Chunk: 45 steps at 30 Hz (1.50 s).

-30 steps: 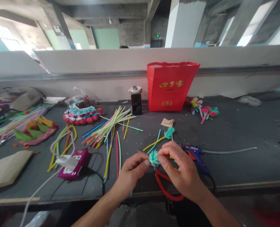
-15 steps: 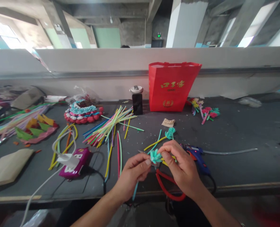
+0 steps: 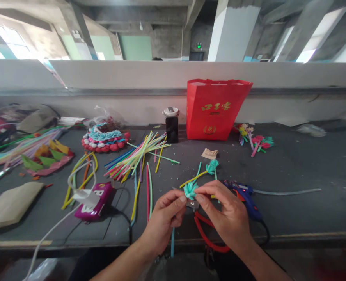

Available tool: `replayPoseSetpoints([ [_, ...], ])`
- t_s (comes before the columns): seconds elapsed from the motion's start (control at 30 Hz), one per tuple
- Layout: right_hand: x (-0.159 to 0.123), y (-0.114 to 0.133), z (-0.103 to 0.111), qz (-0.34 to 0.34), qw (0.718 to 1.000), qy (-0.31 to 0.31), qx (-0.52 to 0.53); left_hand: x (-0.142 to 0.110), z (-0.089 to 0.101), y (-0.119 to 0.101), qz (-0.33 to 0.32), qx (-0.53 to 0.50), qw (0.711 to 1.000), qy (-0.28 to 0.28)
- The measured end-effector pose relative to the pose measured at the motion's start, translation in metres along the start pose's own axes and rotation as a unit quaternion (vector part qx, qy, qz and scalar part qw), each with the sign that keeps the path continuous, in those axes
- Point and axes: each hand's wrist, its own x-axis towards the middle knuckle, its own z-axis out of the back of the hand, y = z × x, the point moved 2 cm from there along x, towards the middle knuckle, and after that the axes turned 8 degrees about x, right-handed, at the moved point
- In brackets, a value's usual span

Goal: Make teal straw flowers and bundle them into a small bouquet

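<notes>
Between my hands is a teal pipe-cleaner flower (image 3: 190,190) with short looped petals. My left hand (image 3: 168,210) pinches it from the left, and a blue stem (image 3: 172,242) hangs down below that hand. My right hand (image 3: 227,212) pinches the petals from the right with thumb and forefinger. A second teal flower (image 3: 212,167) lies just beyond, beside a yellow pipe cleaner (image 3: 194,178). Pliers with red handles (image 3: 206,234) lie under my hands, their jaws partly hidden. A blue glue gun (image 3: 249,201) rests right of my right hand, a clear glue stick (image 3: 286,192) extending from it.
Loose pipe cleaners (image 3: 143,156) are piled left of centre. A purple power strip (image 3: 93,203) with a white plug and cables sits nearer left. At the back stand a phone (image 3: 172,130) and a red bag (image 3: 216,111); finished flowers (image 3: 257,142) lie right of the bag.
My right fingers have shifted slightly on the teal flower, and its petals now stand more upright. The view has moved a little; the things on the table stay put.
</notes>
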Motion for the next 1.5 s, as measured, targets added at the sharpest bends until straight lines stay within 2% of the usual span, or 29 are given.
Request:
replayPoseSetpoints([
  [0.4,-0.0012,0.0034,-0.0032,-0.011,1.000,-0.001,0.008,-0.0032,-0.0015,-0.0026,-0.096,0.143,0.985,-0.030],
  [0.8,0.0011,0.0039,0.0008,-0.040,0.996,0.037,0.073,-0.0053,-0.0033,-0.0036,-0.102,0.183,0.977,-0.038],
  [0.93,0.0013,0.0032,0.0007,-0.047,0.995,0.040,0.077,-0.0042,-0.0015,-0.0024,-0.095,0.177,0.979,-0.020],
  [1.13,-0.0012,0.0009,-0.0012,-0.051,0.997,0.026,0.051,-0.0028,-0.0010,-0.0017,-0.033,0.094,0.994,0.049],
  [1.33,-0.0044,0.0003,0.0018,-0.039,0.997,-0.043,0.045,-0.0006,0.0012,-0.0035,-0.012,0.038,0.999,0.003],
  [1.5,-0.0035,0.0019,-0.0017,-0.024,1.000,-0.008,0.016,0.0001,-0.0003,-0.0036,-0.021,0.027,0.999,0.011],
])
